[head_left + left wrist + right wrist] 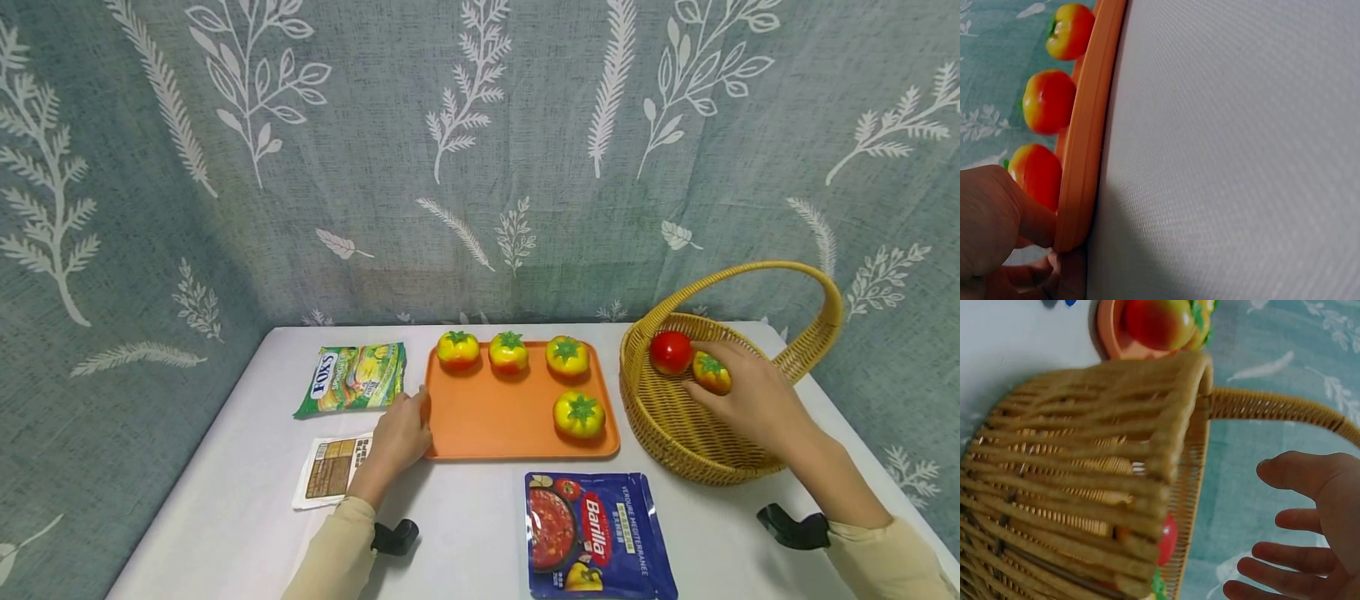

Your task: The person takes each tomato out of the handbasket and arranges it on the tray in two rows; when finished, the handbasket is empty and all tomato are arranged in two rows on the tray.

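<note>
Beige sleeves point(333, 550) extend toward a smooth rectangular tray point(487, 421) and woven basket point(667, 442).

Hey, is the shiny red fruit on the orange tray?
No, the shiny red fruit sits inside the wicker basket, to the right of the orange tray.

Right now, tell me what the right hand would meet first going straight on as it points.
Likely the green-topped fruit in the basket, which the head view shows by the right hand; depth is unclear, so the red fruit could come first.

Curtained booth, seemingly: leaf-print cloth point(360, 208) around white table point(225, 508).
</note>
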A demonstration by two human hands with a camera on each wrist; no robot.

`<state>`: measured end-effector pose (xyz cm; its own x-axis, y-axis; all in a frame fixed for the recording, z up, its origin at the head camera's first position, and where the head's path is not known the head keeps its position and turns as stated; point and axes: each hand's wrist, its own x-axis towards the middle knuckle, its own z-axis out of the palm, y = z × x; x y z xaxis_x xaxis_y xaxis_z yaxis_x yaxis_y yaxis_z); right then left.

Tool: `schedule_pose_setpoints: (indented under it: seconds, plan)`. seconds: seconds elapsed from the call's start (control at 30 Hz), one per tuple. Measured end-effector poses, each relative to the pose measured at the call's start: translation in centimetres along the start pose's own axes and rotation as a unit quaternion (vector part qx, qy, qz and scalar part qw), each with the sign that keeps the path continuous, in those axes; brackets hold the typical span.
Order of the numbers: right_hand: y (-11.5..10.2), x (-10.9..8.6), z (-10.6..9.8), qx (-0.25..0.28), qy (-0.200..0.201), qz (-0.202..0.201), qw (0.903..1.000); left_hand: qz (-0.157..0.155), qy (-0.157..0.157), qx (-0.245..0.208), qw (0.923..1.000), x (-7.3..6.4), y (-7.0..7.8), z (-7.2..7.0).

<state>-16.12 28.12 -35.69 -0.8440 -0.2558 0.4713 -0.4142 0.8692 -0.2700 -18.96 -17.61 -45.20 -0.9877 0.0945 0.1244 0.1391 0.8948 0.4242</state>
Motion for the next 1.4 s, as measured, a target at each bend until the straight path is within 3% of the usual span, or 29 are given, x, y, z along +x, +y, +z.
schedule_pose_setpoints:
  seconds: [0.5,0.8,1.23,1.4]
  plan:
    - [3.2,1.7,0.0,-0.002,-0.047,0.064,0.9968,-0.011,-0.011,-0.001,0.9999,0.1,0.2,-0.1]
    - [4.7,3.1,-0.6,0.001,-0.080,0.094,0.9924,0.001,0.005,0.003,1.0000,-0.1,0.2,0.0]
    - [5.4,4.4,-1.3,0.005,-0.083,0.083,0.9930,0.001,0.004,0.005,1.0000,-0.1,-0.1,0.0]
    - [6.4,5.0,-1.0,-0.004,-0.121,0.099,0.9877,-0.001,0.001,-0.001,1.0000,-0.1,-0.1,0.1]
